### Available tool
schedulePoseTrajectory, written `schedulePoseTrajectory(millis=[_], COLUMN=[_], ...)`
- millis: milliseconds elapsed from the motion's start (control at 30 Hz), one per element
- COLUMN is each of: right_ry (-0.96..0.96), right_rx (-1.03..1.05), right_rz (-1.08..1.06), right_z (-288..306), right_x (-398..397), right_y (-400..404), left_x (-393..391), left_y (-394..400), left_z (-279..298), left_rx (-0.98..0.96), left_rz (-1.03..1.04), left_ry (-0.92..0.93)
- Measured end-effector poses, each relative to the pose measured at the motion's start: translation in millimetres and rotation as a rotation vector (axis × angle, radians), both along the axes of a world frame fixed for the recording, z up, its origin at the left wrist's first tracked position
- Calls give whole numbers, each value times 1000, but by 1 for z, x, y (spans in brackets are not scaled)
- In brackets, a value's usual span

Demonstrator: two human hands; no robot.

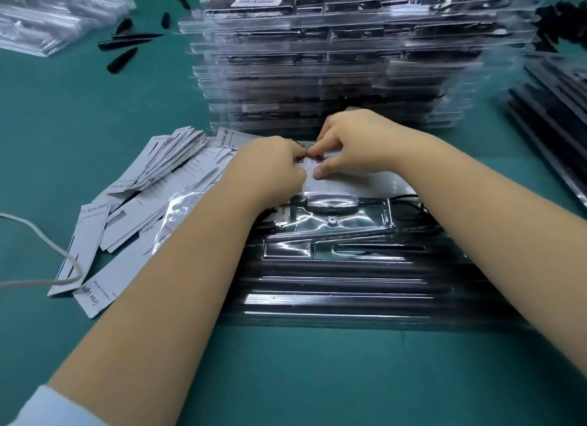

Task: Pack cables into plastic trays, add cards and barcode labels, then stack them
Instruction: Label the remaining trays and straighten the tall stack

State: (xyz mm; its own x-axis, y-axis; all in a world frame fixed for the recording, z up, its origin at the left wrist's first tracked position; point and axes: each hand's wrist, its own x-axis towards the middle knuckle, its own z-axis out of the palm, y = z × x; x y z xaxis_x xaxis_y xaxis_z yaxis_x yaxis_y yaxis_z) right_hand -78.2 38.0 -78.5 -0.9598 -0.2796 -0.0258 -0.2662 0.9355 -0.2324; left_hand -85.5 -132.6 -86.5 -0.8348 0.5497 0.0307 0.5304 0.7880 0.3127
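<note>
2 hands, left (270, 162) and right (346, 146), pinch what looks like a barcode label (309, 160) above the tray (333, 222).

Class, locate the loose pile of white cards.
In the head view, the white cards lie fanned on the green table, left of the left hand, beside the clear trays.
</note>
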Motion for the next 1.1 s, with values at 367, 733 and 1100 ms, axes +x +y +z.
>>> schedulePoseTrajectory(millis=[367,733,1100], right_ry=[112,245,290], right_rx=[21,155,224], right_rz=[46,190,110], right_z=[-11,-9,-8], right_x=[-1,8,11], right_y=[4,7,1], left_x=[2,-3,-6], left_y=[-1,0,-1], left_z=[1,-2,-3], left_rx=[1,45,60], left_rz=[16,78,106], left_ry=[-17,-35,-3])
